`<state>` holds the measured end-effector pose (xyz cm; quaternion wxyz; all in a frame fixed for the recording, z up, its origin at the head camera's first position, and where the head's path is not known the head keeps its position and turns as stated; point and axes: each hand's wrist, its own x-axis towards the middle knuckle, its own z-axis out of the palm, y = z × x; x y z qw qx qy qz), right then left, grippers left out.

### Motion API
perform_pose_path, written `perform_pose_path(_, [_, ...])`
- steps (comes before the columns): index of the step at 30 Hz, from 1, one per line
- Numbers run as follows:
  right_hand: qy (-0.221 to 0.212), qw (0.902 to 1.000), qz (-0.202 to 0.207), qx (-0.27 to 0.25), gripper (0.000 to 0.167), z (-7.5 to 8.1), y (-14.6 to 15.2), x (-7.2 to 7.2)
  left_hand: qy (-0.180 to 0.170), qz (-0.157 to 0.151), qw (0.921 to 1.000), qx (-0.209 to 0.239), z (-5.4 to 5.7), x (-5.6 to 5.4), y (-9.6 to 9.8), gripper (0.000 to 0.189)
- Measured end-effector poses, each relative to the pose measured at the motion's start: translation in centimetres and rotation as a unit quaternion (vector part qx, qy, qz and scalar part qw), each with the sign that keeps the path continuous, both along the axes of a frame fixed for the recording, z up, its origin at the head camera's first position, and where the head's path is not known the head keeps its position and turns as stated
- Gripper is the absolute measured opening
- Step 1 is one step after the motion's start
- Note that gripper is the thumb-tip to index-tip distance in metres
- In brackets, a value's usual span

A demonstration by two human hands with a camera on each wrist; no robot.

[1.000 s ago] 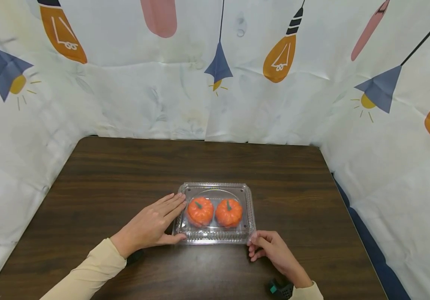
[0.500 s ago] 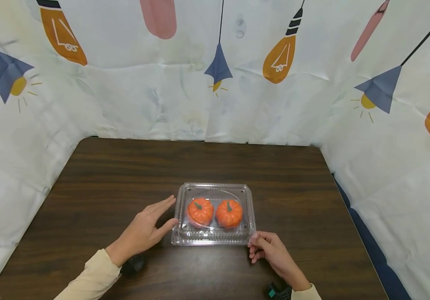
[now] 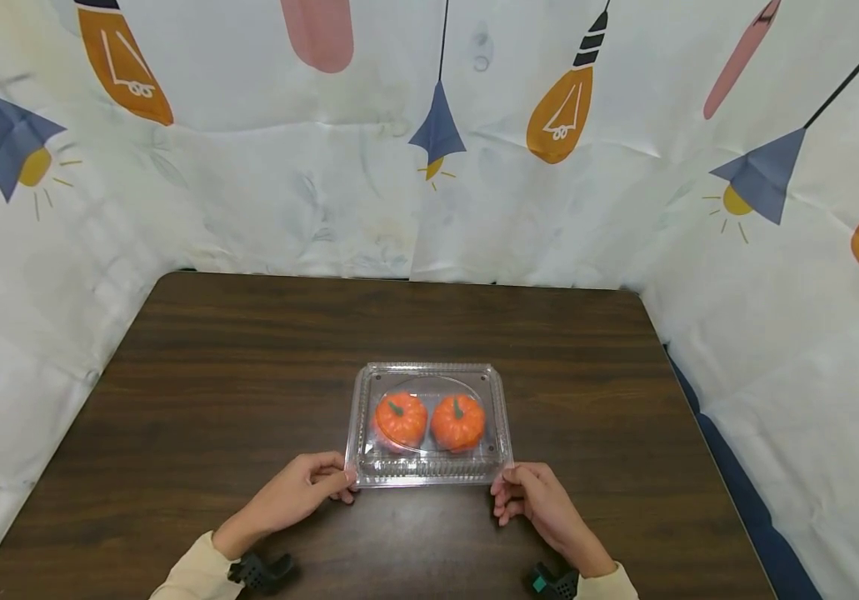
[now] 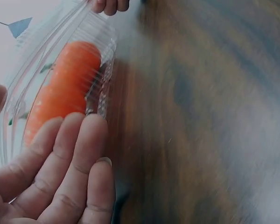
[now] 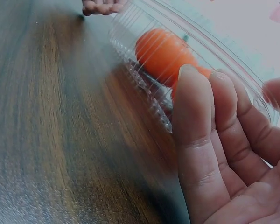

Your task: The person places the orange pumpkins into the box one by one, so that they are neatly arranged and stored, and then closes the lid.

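A clear plastic clamshell container (image 3: 423,470) lies closed on the dark wooden table. Inside it, side by side, sit two small orange pumpkins (image 3: 401,421) with green stems. At the front left corner, my left hand (image 3: 300,493) pinches the rim between thumb and fingers. My right hand (image 3: 543,502) holds the front right corner the same way. Up close in the left wrist view, the curled fingers (image 4: 67,163) lie below the rim, with the thumb tip at the frame's edge. The right wrist view shows the fingers (image 5: 196,116) below the rim and the thumb across from them.
The dark wooden table (image 3: 264,333) extends around the container on all sides. White cloth (image 3: 309,200) printed with lamps and bulbs hangs behind and at both sides. Black wrist devices (image 3: 262,573) are strapped under both forearms.
My left hand has left the container's left side, drawn back toward me and taken hold of the front left corner. The right hand keeps its grip; the container stays almost in place.
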<state>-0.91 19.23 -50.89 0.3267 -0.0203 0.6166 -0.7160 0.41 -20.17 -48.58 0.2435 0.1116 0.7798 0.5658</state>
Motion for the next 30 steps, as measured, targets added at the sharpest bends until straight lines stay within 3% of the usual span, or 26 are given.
perform_pose_path(8, [-0.006,0.9995,0.003,-0.031,0.033,0.1,-0.2,-0.1,-0.049,0.000,0.9961,0.074,-0.7,0.2,0.5,0.037])
perform_pose_path(16, [-0.003,0.9995,-0.004,-0.032,0.035,0.1,-0.4,-0.1,-0.092,0.003,0.9810,0.171,-1.5,0.4,1.2,0.043])
perform_pose_path(30, [0.018,0.9991,-0.020,-0.034,0.039,-0.2,-0.4,0.1,-0.112,0.037,0.9821,0.147,-1.1,0.5,1.7,0.040])
